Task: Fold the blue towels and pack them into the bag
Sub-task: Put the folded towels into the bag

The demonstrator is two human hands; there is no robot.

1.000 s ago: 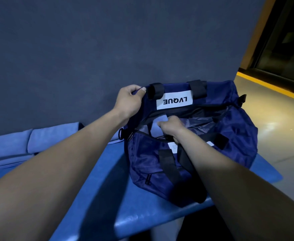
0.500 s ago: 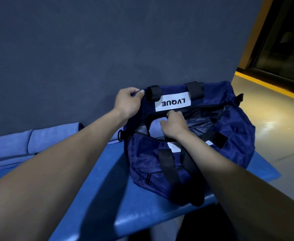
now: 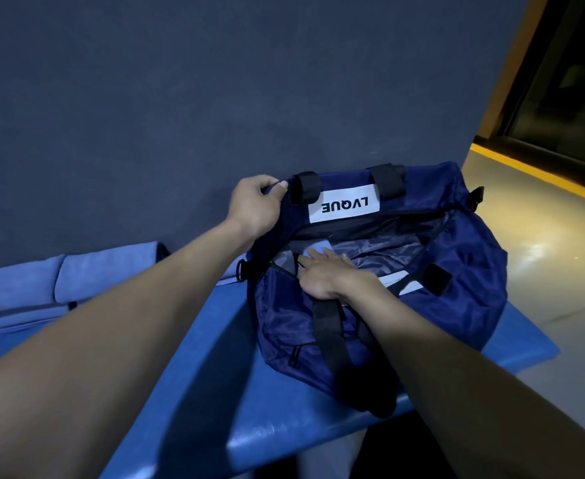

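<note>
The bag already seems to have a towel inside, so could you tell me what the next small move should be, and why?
Probably draw the right hand out of the bag and reach for the towels at the left. Its flat fingers press a pale towel down inside the opening, so that one looks packed, while the left hand grips the bag's far edge, holding it open. More blue towels lie on the bench.

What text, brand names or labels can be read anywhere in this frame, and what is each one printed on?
"LVQUE": black capitals on a white patch on the far side of the navy bag, seen upside down from the head camera.
White tag at the bag's near rim, beside the right hand: any print is too small and too hidden to read.
No other text shows.
</note>
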